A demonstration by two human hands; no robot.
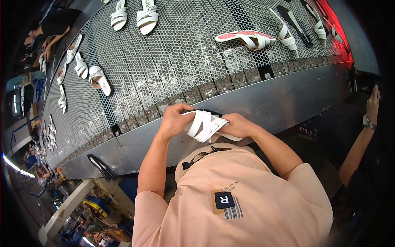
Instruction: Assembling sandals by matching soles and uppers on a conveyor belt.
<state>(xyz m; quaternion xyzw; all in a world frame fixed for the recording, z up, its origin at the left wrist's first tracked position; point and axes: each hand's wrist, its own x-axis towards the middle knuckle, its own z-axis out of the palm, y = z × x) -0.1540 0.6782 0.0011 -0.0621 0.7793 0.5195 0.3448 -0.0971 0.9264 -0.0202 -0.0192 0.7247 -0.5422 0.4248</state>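
— Looking down, what fills most of your view?

— The perforated metal conveyor [181, 61], a long curved bed of round holes. White strappy sandals lie spread out on it, well apart, so I judge each pair is spaced to be picked off without tangling. One sandal with a pink sole [245, 38] lies on its side far up the belt; a pair of white sandals [135, 15] sits near the far edge. A grey metal side rail [288, 99] runs along my edge of the belt.

— And nearer to you?

— My peach T-shirt [234, 201], then my two forearms coming up from below. A co-worker's arm with a wristwatch [368, 122] reaches up at the right rim, apart from mine.

— What have you got hold of?

— One white cross-strap sandal [204, 126], held off the belt, in front of the rail and just above my chest. I keep it close so I can see the straps well, I think.

— How do your hands sit on it?

— My left hand [175, 119] is curled over the top, fingers closed on the upper strap and the dark edge of the sole. My right hand [238, 125] is closed round the other end, thumb pressed on the straps. Both grips are tight, one at each end, which holds the sandal steady between them.

— Anything small nearby?

— A black clip-like tool [98, 164] rests on the rail's lower ledge to my left, within reach.
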